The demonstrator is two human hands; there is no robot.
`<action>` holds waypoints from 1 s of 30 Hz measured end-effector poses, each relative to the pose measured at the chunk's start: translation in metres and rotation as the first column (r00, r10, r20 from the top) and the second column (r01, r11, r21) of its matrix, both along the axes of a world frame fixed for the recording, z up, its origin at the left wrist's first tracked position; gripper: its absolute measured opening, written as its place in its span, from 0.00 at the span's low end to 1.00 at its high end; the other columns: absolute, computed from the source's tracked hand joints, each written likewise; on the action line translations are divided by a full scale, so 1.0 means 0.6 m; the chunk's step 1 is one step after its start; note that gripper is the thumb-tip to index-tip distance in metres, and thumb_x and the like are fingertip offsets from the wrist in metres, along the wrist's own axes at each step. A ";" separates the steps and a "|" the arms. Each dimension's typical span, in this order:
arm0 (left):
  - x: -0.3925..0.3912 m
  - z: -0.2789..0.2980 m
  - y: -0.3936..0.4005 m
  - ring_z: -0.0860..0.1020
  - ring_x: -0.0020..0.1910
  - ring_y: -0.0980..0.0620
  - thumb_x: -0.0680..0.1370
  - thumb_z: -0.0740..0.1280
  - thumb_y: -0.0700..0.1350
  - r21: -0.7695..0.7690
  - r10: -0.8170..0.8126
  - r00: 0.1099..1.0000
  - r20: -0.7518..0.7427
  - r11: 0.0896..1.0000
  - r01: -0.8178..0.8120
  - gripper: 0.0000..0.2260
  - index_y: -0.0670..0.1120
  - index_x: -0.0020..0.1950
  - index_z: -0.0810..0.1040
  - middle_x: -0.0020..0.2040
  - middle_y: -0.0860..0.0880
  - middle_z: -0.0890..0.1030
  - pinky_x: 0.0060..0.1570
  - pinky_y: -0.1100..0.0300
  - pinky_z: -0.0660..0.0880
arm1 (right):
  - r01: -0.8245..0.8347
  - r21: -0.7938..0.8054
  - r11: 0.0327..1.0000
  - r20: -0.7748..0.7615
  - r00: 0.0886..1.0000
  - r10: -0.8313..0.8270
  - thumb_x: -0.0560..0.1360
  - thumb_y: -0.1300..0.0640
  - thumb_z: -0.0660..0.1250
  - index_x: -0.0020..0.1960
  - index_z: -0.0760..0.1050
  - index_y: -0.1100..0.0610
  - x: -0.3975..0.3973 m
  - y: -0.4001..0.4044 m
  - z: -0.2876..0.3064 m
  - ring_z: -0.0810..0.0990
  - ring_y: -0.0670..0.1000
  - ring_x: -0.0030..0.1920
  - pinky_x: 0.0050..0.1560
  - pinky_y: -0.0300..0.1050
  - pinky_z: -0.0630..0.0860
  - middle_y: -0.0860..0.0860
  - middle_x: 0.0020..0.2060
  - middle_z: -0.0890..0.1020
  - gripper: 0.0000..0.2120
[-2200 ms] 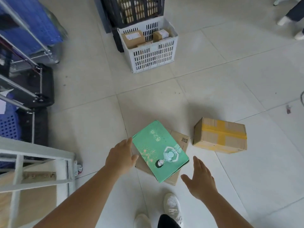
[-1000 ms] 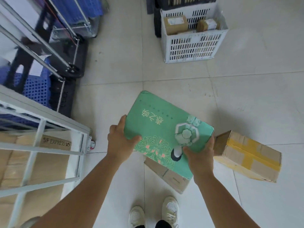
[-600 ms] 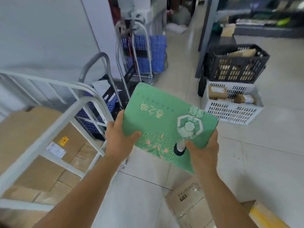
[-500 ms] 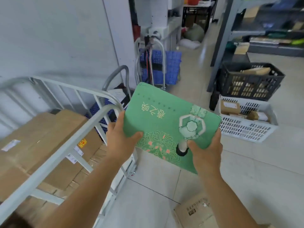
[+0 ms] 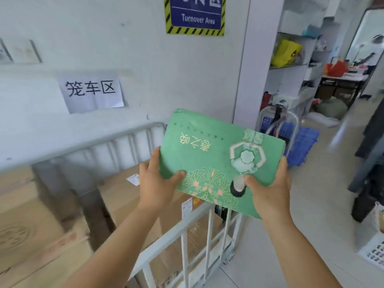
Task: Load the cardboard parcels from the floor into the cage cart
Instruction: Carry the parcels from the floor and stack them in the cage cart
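In the head view, a flat green parcel (image 5: 220,161) is held up at chest height by 2 hands. The left hand (image 5: 156,183) is closed on its near left corner, thumb laid on the printed top and fingers hidden beneath; the right hand (image 5: 270,190) is clamped on the near right edge in the same way.

Compared with 2.2 s ago, when the parcel lay on the floor on top of a brown carton with both hands spread beside it, it is now lifted clear and carried round to the cage cart (image 5: 187,229). It is now held above the cart's near rail, partly over the brown boxes (image 5: 122,194) already stacked inside.

The pick-up is judged complete, and only the lowering onto the stack seems to remain for this parcel.

A "Turnover Area" sign (image 5: 195,15) is fixed on the wall behind.
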State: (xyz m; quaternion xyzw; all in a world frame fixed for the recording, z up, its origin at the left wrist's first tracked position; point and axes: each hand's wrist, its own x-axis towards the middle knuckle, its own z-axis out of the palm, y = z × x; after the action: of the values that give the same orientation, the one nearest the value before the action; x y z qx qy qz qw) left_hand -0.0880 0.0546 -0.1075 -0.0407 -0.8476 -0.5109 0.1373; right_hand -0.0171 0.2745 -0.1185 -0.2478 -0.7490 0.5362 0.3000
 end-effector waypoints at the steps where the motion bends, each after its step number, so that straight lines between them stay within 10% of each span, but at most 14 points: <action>1: -0.001 0.003 -0.035 0.70 0.59 0.45 0.71 0.75 0.50 -0.001 0.026 1.000 -0.004 1.000 -0.026 0.39 0.57 0.76 0.59 0.55 0.48 0.66 0.64 0.49 0.70 | -0.031 0.006 1.000 -0.002 1.000 0.031 0.68 0.56 0.73 0.76 0.58 0.45 -0.012 -0.032 0.007 0.69 0.59 0.66 0.65 0.62 0.70 0.54 0.67 0.67 0.41; 12: -0.002 -0.037 -0.349 0.69 0.61 0.39 0.71 0.73 0.54 -0.016 0.368 0.914 0.171 0.929 -0.371 0.37 0.60 0.75 0.57 0.54 0.49 0.64 0.61 0.43 0.72 | -0.401 0.033 0.915 0.180 0.903 0.390 0.68 0.57 0.72 0.59 0.67 0.47 -0.136 -0.317 0.006 0.78 0.52 0.47 0.45 0.47 0.77 0.45 0.46 0.76 0.22; 18: 0.017 -0.088 -0.466 0.65 0.64 0.39 0.72 0.71 0.51 -0.078 0.573 0.759 0.309 0.811 -0.580 0.35 0.56 0.75 0.59 0.59 0.45 0.65 0.62 0.45 0.67 | -0.647 -0.113 0.754 0.298 0.702 0.647 0.51 0.43 0.68 0.69 0.62 0.38 -0.214 -0.464 -0.079 0.78 0.55 0.55 0.53 0.57 0.80 0.51 0.59 0.75 0.45; 30: 0.090 -0.236 -0.678 0.74 0.58 0.39 0.69 0.72 0.52 -0.297 0.743 0.380 0.551 0.600 -0.743 0.34 0.50 0.72 0.63 0.59 0.42 0.69 0.59 0.44 0.74 | -0.841 -0.276 0.465 0.509 0.283 0.813 0.60 0.57 0.76 0.56 0.66 0.46 -0.241 -0.716 -0.222 0.78 0.50 0.47 0.48 0.51 0.79 0.48 0.50 0.79 0.30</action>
State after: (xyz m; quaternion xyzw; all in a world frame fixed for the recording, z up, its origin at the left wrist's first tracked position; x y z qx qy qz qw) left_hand -0.0340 -0.3522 -0.2490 0.5149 -0.7677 -0.3765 0.0612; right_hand -0.1614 -0.1551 -0.2519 0.0332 -0.8309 0.4918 -0.2581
